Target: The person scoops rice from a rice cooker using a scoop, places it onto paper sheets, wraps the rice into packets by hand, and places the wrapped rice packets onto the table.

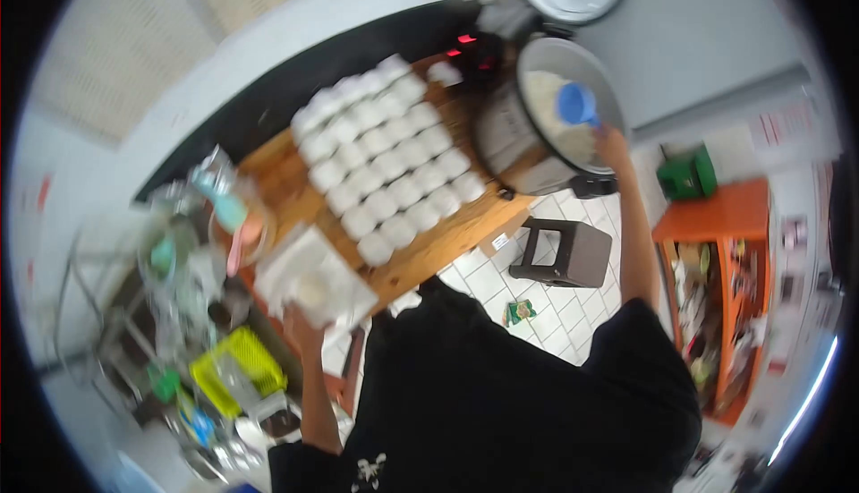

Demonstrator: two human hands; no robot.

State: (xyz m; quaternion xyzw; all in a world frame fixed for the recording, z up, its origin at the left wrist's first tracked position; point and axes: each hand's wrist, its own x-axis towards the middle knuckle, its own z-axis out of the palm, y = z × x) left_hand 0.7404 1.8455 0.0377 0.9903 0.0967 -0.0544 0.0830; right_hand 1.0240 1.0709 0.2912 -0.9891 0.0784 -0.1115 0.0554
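Left hand (302,325) at the near edge of a white sheet (291,260), left end of the desk (429,251); fingers blurred, cannot tell if pinching. Beyond, rows of white bundles (394,162). Far right: right hand (611,146) closed on the handle of a blue cup (575,102), above pale food (544,95) (rice, probably) inside a tall pot (559,53). Advisable: cup level, clear of the rim; sheet flat.

Packets (385,162) lie on the table (447,235) between paper sheet (295,256) and pot (503,126).
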